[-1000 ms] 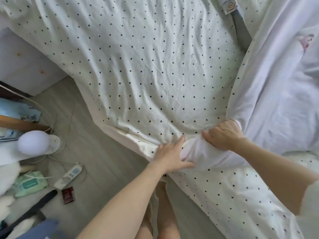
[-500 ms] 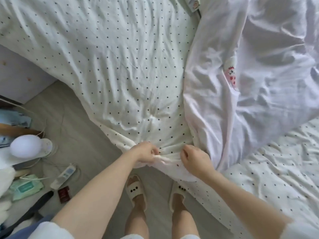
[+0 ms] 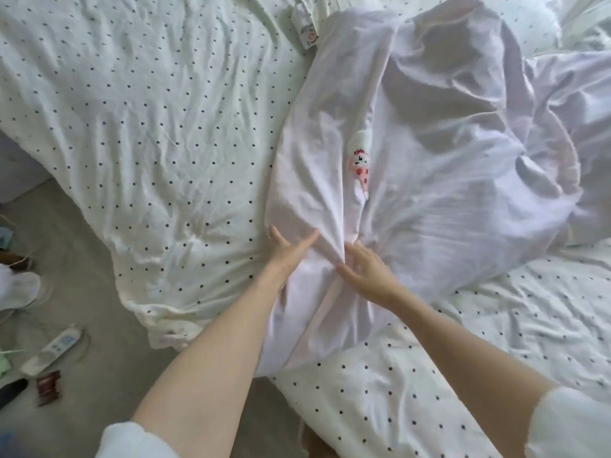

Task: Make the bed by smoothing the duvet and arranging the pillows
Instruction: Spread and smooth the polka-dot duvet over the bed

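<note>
A dotted white duvet covers the bed on the left and hangs over its edge. A plain pale lilac sheet with a small pink cartoon patch lies crumpled over the bed's middle and right. My left hand rests flat on the lilac sheet's lower fold, fingers spread. My right hand lies flat beside it, fingers apart, pressing the same fold. More dotted fabric spreads at the lower right. No pillow is plainly visible.
Grey floor lies to the left of the bed. On it are a white remote, a small dark red packet, a white round object and cables. A labelled tag sits at the top.
Both hands have let go of the bunched fabric edge they gripped and now lie flat and open on the lilac sheet. The view has shifted further over the bed.
</note>
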The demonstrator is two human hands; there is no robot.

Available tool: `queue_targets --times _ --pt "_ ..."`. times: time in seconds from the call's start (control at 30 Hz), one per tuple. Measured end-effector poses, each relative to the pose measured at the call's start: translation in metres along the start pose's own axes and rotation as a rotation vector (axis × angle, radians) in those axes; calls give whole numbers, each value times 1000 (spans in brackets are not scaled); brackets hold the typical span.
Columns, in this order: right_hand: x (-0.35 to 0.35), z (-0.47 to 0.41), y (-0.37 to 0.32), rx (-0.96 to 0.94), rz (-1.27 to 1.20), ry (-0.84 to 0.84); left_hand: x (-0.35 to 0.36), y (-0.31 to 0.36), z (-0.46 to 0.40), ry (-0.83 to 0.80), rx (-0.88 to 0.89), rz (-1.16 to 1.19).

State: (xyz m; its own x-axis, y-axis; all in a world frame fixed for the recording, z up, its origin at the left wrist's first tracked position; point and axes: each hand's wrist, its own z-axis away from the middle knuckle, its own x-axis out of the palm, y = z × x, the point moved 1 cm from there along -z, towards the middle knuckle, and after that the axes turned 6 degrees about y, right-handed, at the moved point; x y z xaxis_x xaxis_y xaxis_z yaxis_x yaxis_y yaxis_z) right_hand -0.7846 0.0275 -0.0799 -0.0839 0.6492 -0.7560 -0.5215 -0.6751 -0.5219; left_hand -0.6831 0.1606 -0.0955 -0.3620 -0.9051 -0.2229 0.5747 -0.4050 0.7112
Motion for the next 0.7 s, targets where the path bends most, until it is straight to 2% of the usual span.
queue_targets --times 0.1,0.17,0.27,0.37,0.47,0.57,0.63,0.7 --pt "-21 2 12 89 -277 64 29 14 7 49 14 65" --pt "-41 -3 11 145 -402 185 37 27 18 -22 147 -39" --pt "-79 -18 -2 139 -554 374 29 43 44 -201 368 -275" --pt "-107 -33 -22 163 -663 291 19 43 75 -458 370 -446" --pt "-103 -37 -32 248 -515 162 9 22 104 -639 298 -589" --pt "-67 -16 -29 272 -190 -42 -7 -6 124 -680 224 -618" --pt "-41 8 -21 217 0 -28 -22 -23 133 -677 113 -604" --pt "-25 33 -11 177 26 24 -34 -43 138 -708 -70 -435"
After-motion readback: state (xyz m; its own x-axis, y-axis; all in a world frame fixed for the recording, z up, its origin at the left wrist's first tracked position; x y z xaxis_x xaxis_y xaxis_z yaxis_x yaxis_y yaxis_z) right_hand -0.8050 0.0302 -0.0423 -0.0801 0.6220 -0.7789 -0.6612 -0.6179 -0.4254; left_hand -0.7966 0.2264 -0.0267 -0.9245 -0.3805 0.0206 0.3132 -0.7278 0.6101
